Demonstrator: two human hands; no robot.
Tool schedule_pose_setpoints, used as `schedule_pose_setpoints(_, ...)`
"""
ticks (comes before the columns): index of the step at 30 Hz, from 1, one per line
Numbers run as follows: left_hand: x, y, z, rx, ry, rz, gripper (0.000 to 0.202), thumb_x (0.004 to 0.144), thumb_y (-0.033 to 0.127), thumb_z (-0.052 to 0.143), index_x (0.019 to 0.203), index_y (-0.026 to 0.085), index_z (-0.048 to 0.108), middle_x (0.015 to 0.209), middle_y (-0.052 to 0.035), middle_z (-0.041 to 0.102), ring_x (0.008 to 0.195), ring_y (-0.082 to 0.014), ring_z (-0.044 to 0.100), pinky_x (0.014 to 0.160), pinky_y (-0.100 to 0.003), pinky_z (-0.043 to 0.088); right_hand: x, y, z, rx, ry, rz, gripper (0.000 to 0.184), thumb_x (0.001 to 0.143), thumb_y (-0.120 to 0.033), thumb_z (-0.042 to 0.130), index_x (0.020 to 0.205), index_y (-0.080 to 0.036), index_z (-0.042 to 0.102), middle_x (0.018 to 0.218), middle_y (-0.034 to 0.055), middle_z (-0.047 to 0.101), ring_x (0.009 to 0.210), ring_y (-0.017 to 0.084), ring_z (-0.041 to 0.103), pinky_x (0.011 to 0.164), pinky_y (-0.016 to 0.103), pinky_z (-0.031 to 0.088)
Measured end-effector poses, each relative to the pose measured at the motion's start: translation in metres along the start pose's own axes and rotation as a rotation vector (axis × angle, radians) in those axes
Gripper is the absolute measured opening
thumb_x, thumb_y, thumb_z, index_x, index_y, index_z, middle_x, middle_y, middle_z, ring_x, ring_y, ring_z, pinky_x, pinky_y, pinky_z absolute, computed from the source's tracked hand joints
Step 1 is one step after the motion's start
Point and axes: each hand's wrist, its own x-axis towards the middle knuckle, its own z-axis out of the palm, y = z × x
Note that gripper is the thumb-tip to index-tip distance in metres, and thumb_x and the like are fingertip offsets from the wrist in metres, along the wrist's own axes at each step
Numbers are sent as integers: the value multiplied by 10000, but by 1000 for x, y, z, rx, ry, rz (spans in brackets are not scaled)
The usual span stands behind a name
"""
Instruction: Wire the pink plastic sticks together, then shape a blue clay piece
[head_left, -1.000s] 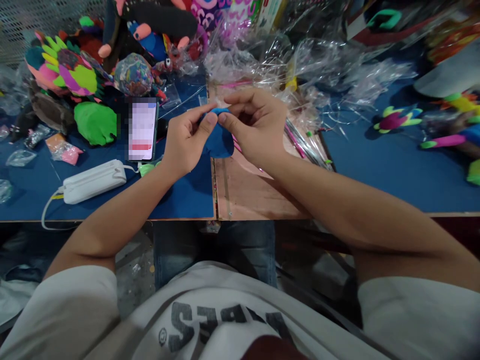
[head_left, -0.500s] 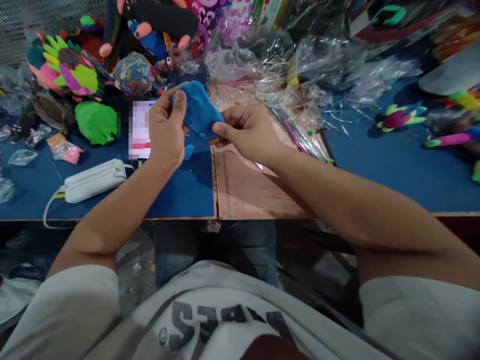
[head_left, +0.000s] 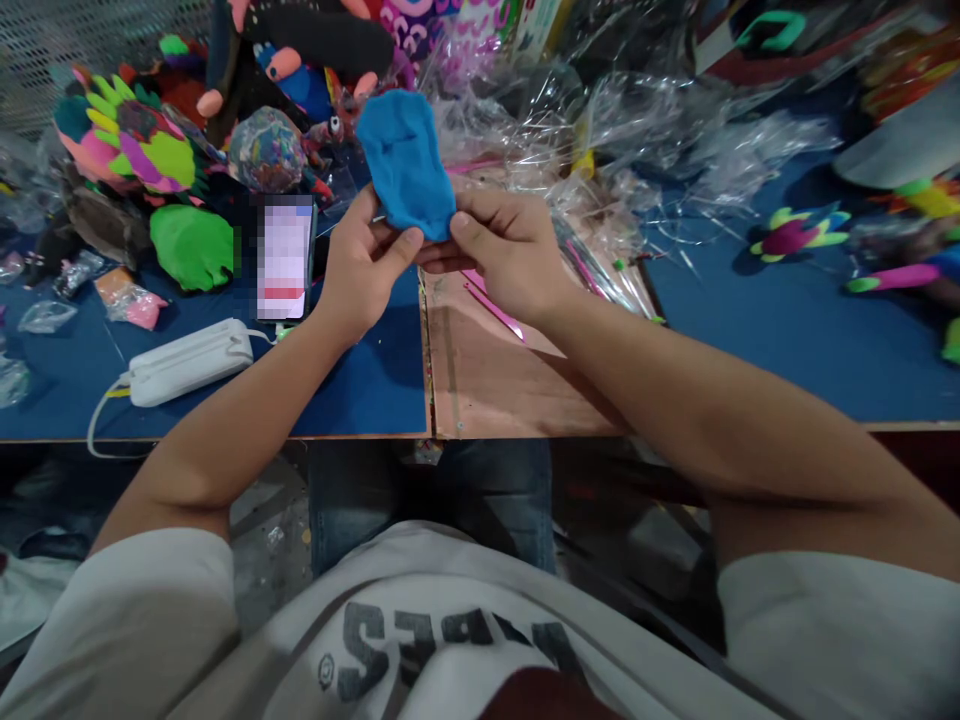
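A flat piece of blue clay (head_left: pixel 405 160) stands upright above the table, pinched at its lower edge by both hands. My left hand (head_left: pixel 364 265) grips its lower left with thumb and fingers closed. My right hand (head_left: pixel 506 250) grips the lower right corner, thumb pressed on the front. Both hands hover over the seam between the blue mat (head_left: pixel 360 370) and the bare brown board (head_left: pixel 502 385).
A phone (head_left: pixel 285 258) stands behind my left hand, a white power bank (head_left: pixel 187 362) with cable lies left of it. Colourful clay figures (head_left: pixel 142 140) crowd the back left. Crumpled clear plastic wrap (head_left: pixel 600 130) and pink sticks (head_left: pixel 495 310) lie behind my right hand. More clay pieces (head_left: pixel 799 235) sit right.
The blue clay was bunched low between my fingers, then was stretched out and lifted. It now stands taller and flatter, held higher by its bottom edge.
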Motion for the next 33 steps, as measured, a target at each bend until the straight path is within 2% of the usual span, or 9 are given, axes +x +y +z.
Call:
schedule_pose_setpoints(5,-3,15,6,-121,21,-104,475,957,604,904,1339,380,733,1270,-34,861,1539,-325,689,1238,-515,635,-3,0,-2,-200,85,-87,576,918,-871,831,967,-322,664,900,30,774,934,283,818,789,449,724)
schedule_pose_setpoints(9,-5,21,12,-183,63,-149,367,979,519,897,1266,337,758,1294,-37,842,1620,-327,633,1258,-514,621,-6,3,-2,-346,234,-253,630,883,-836,894,1171,-358,602,1231,58,768,1076,267,780,863,410,686)
schedule_pose_setpoints(14,-10,35,18,-272,80,-319,195,1008,341,883,1135,252,765,1168,-33,838,1550,-332,697,1260,-549,622,1,0,-6,-138,321,-342,804,888,-857,865,1456,-423,497,1558,76,648,1322,284,701,950,418,683)
schedule_pose_setpoints(17,-13,42,17,-296,-41,-371,186,996,364,898,1028,227,776,1024,-46,837,1372,-334,802,1205,-538,670,12,-7,-17,-22,210,-286,670,896,-824,870,1359,-406,625,1390,68,773,1194,287,754,951,446,664)
schedule_pose_setpoints(20,-15,42,14,-227,-118,-375,258,1018,460,844,946,217,796,877,-64,824,1008,-300,865,1011,-490,741,18,-10,-25,15,70,-193,594,840,-853,895,1113,-344,755,1048,58,827,991,280,784,868,449,656)
schedule_pose_setpoints(24,-12,31,15,-124,37,-335,552,1105,649,634,762,230,739,701,-29,706,670,-214,764,667,-352,655,11,-4,-21,-347,-33,-103,603,919,-870,824,854,-273,771,743,26,708,720,212,666,653,387,549)
schedule_pose_setpoints(26,-9,28,17,-82,101,-309,748,1116,803,498,637,246,642,621,-24,609,607,-182,692,616,-313,590,5,0,-15,-492,4,-109,570,996,-798,791,793,-269,726,695,14,675,701,211,655,642,384,543)
schedule_pose_setpoints(28,-7,26,19,-51,123,-285,823,1088,906,417,656,250,658,670,-40,644,691,-188,719,701,-312,620,0,3,-9,-563,86,-156,504,1022,-736,798,816,-284,709,741,21,719,777,245,710,679,396,587)
schedule_pose_setpoints(33,-8,25,17,72,209,-216,776,1071,923,445,941,257,821,1066,-85,822,1284,-297,785,1090,-405,655,-13,2,2,-623,188,-263,382,1074,-686,751,994,-313,762,989,63,844,999,308,804,864,465,678)
